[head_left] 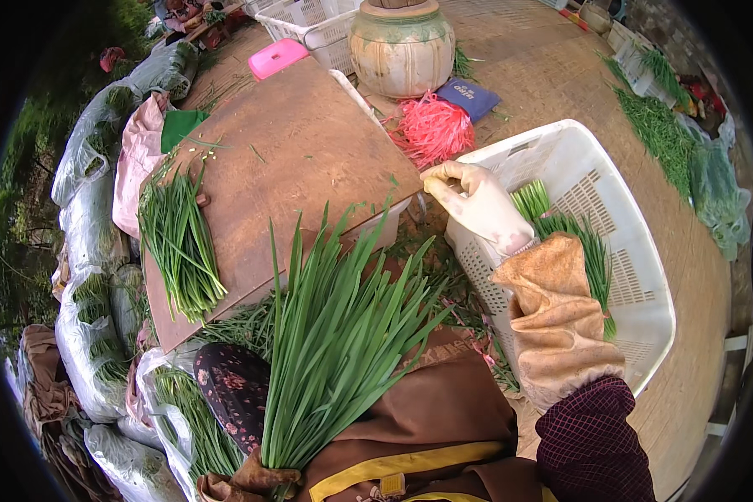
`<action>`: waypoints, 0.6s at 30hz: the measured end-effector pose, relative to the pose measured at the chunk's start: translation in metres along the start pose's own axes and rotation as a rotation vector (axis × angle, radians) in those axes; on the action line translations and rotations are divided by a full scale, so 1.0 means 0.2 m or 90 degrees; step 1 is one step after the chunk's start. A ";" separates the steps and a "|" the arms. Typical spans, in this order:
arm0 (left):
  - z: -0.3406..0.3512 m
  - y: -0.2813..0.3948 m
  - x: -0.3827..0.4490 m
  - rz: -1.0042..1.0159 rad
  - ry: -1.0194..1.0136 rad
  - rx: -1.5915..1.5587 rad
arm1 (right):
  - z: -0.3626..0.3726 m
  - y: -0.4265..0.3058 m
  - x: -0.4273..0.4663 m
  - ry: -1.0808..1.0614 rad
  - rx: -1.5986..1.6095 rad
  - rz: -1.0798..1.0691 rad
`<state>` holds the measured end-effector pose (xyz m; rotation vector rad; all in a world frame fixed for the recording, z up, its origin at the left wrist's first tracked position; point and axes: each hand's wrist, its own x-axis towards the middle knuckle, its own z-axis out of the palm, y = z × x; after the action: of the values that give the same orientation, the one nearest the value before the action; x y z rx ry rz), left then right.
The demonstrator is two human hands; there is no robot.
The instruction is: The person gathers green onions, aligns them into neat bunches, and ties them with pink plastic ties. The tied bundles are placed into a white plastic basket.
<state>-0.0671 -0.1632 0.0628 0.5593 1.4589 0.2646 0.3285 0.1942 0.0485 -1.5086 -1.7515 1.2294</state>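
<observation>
At the bottom edge my left hand [260,475], in a brown glove, grips the pale stems of a large bunch of garlic chives [339,326]. Its long flat leaves fan upward over my brown apron [442,401]. My right hand [477,199], in a whitish rubber glove, reaches over the rim of a white plastic crate [643,263]. Thumb and fingertips are pinched together beside the corner of a brown board [295,150]; nothing shows between them. A smaller bunch of chives [179,245] lies on the board's left side. Tied chives [580,241] lie in the crate, partly behind my forearm.
Pink plastic strings [433,128] lie beyond the board, with a blue flat item [469,98] bearing writing and a glazed jar [401,50] behind. Plastic-wrapped chive bundles [88,232] line the left. Loose greens [656,138] lie far right. A person [191,16] sits at the top left.
</observation>
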 end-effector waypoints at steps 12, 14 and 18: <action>0.02 0.09 0.04 -0.019 -0.010 -0.002 | -0.02 0.21 -0.25 -0.025 -0.281 -0.331; 0.01 0.10 0.05 -0.020 -0.013 -0.001 | 0.01 0.25 -0.22 -0.014 -0.337 -0.403; 0.01 0.08 0.04 -0.015 -0.007 -0.013 | 0.09 0.26 -0.14 -0.082 -0.242 -0.373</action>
<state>-0.0611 -0.1472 0.0646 0.5261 1.4501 0.2578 0.3457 0.1612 -0.0004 -0.9807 -2.3857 0.7322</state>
